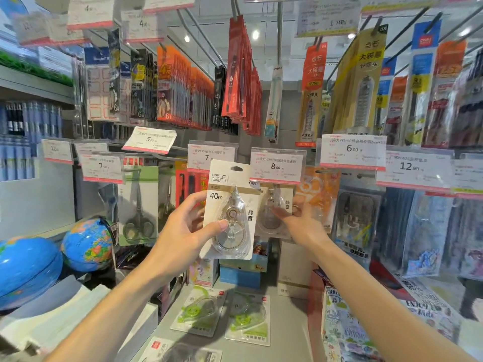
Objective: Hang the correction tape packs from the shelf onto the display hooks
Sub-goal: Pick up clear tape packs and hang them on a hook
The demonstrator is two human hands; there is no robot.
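Note:
My left hand (183,231) grips a white correction tape pack (230,205) marked 40m, held upright in front of the display, thumb across its clear blister. Just right of it a matching pack (271,205) hangs under the 8.00 price tag (277,167); my right hand (300,220) touches it with fingers extended. The hook itself is hidden behind the tag. Two green correction tape packs (201,312) (248,317) lie flat on the grey shelf (287,322) below, and another pack (180,350) shows at the bottom edge.
Price tags and hanging stationery packs crowd the hooks above and around. Scissors packs (138,205) hang left, blue globes (86,244) sit lower left, boxes (240,275) stand at the shelf's back, printed notebooks (347,325) lie at right.

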